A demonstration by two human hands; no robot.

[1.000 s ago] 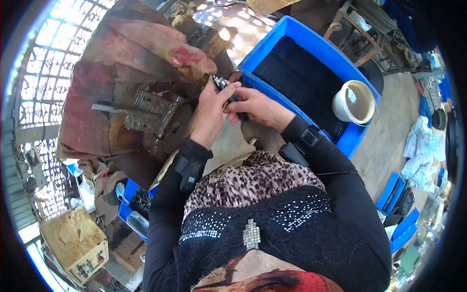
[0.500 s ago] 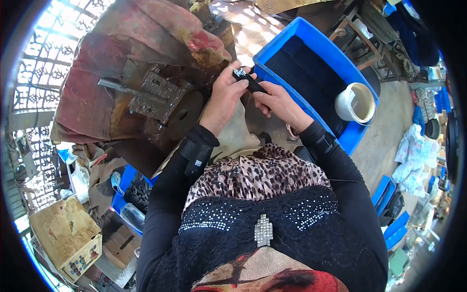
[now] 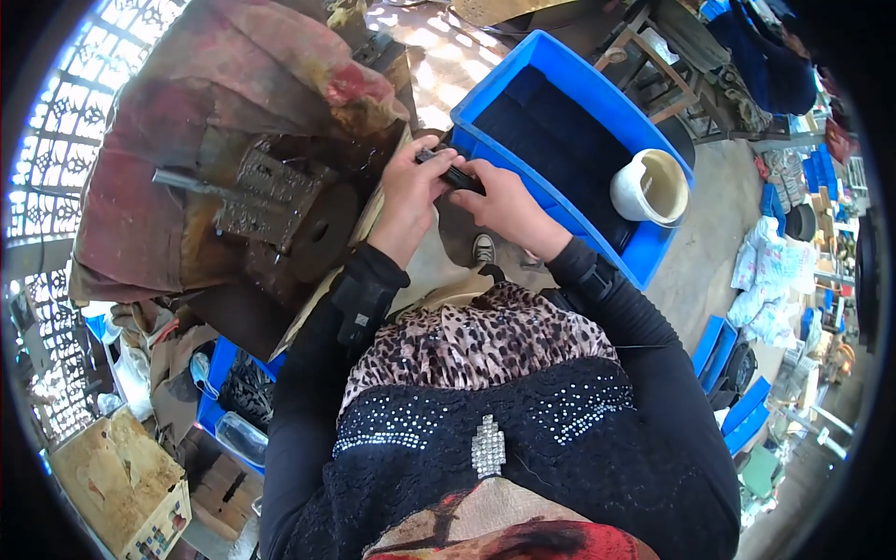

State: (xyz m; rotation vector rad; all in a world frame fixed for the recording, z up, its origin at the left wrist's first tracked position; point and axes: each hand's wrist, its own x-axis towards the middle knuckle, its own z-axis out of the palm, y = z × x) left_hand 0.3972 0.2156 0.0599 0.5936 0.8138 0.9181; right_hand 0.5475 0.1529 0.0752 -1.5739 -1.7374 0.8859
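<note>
Black small part (image 3: 451, 173) held between both hands above near corner of blue bin (image 3: 523, 79). Left hand (image 3: 408, 191) pinches one end, right hand (image 3: 504, 201) closes on other; step looks like fitting or checking. Next move likely needs steady twist. Since half-second ago, hands barely shifted; white bucket (image 3: 651, 187) unmoved.

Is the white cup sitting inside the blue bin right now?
Yes, the white cup rests in the blue bin, against its right wall.
</note>
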